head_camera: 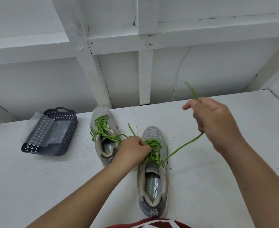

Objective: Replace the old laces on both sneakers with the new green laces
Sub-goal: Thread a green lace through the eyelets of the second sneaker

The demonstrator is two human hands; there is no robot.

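Nearest, the right sneaker (153, 171) stands on the white bench (217, 178). Left hand (133, 151) fingers pinch its green lace (154, 150) at the eyelets; right hand (216, 122), raised, grips the lace's free end. Beside it, the left sneaker (101, 129) is laced green.

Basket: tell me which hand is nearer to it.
Left. The left hand rests on the laces of the near sneaker, with the far sneaker between it and the basket. The right hand is raised farther right, gripping the lace.
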